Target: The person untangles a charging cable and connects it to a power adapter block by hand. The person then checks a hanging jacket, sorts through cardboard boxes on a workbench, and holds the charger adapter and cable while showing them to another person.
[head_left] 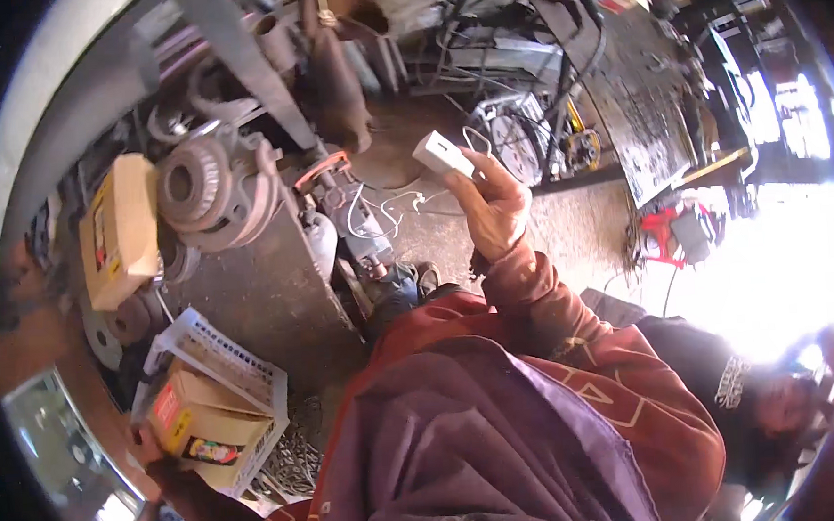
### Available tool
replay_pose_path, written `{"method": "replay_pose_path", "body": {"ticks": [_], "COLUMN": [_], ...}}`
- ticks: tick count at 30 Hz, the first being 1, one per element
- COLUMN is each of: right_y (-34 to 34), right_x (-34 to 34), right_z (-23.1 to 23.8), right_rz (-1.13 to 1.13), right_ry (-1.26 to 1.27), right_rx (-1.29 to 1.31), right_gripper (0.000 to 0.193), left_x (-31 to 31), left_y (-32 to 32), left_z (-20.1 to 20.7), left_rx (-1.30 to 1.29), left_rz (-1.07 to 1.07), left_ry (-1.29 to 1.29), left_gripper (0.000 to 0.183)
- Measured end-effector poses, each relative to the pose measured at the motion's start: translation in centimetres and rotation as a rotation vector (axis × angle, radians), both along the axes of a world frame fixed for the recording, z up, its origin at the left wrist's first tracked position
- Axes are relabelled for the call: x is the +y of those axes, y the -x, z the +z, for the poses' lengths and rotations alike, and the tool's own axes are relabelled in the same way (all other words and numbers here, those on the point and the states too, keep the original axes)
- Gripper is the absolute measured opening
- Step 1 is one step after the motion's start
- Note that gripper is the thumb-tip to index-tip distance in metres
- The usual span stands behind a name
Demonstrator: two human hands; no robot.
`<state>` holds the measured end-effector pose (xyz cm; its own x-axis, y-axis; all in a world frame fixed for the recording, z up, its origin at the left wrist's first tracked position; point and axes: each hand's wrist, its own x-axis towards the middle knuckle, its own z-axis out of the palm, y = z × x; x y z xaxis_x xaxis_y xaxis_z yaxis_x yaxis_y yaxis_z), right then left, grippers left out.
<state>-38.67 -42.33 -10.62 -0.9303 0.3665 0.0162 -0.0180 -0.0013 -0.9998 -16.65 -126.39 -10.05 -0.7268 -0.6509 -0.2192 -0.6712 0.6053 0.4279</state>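
Raised at the middle of the view, my right hand (499, 204) pinches a small white block-shaped charger adapter (443, 155) with a dark slot in its end face. A thin white cable (480, 142) loops up behind the fingers. More white cable (382, 226) dangles in loose loops to the left of the hand. At the far lower left, my left hand (146, 446) is beside a white plastic basket (271, 381), near its left rim; its fingers are dark and too small to tell apart. An open cardboard box (222, 403) with coloured printing sits tilted in that basket.
On the left bench, round rusty metal parts (196, 185) stand beside an upright cardboard box (119, 234). Metal scrap and cables (511, 76) crowd the back. A dark worktable (649, 107) stands back right, near a red stool (666, 236). Another person (715, 377) is close at my right.
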Motion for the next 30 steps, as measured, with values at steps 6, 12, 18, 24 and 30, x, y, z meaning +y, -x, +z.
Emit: {"method": "replay_pose_path", "body": {"ticks": [6, 12, 18, 24, 30], "right_y": [-2.7, -4.1, -5.2, -3.4, -2.5], "right_x": [4.6, 6.4, 4.0, 3.6, -0.4], "right_z": [-3.6, -6.5, -4.2, -4.4, -1.0], "right_rz": [-0.285, -0.304, -0.111, 0.143, 0.234], "right_ry": [-0.012, -0.478, 0.01, -0.166, -0.08], "right_rx": [0.08, 0.008, -0.082, -0.056, -0.151], "right_gripper": [0.023, 0.02, 0.028, 0.032, 0.033], "left_x": [15.9, 12.2, 27.8, 37.7, 37.0], "left_y": [8.3, -1.7, -7.3, -8.3, -9.7], "left_z": [7.0, 5.1, 2.6, 4.8, 9.6], "left_rx": [-0.189, 0.574, 0.679, 0.688, 0.32], "left_rz": [-0.226, -0.178, 0.001, -0.026, -0.116], "left_ry": [0.566, 0.224, 0.509, 0.615, 0.479], "left_gripper": [0.042, 0.027, 0.016, 0.019, 0.014]}}
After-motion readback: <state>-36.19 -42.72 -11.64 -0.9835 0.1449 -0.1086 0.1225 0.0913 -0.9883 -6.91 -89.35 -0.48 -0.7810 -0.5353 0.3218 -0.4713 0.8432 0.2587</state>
